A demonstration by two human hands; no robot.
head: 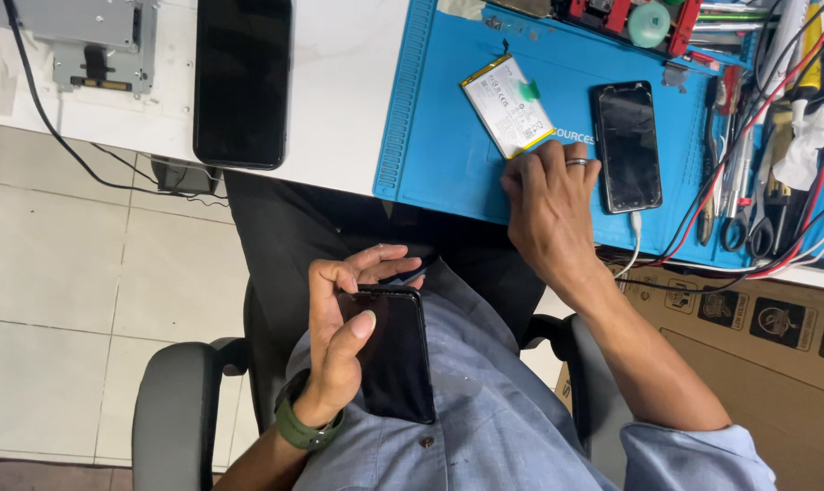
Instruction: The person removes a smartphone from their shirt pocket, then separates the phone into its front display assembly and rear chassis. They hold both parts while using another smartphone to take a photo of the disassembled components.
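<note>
Left hand [335, 341] gripping black phone [394, 350] at frame bottom; right hand [553, 205] resting loosely curled, holding nothing, fingertips touching battery [507, 105] just above, long axis running diagonally.

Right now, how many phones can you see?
3. One black phone is in the left hand against the shirt. One phone lies on the blue mat, beside the right hand. One larger dark phone lies on the white table. Clutter may hide more.

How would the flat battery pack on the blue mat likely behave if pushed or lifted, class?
The battery pack lies flat, so it would probably slide, not roll. It looks thin, so likely light but easily bent or punctured. The right hand rests on the blue mat just below it.
</note>
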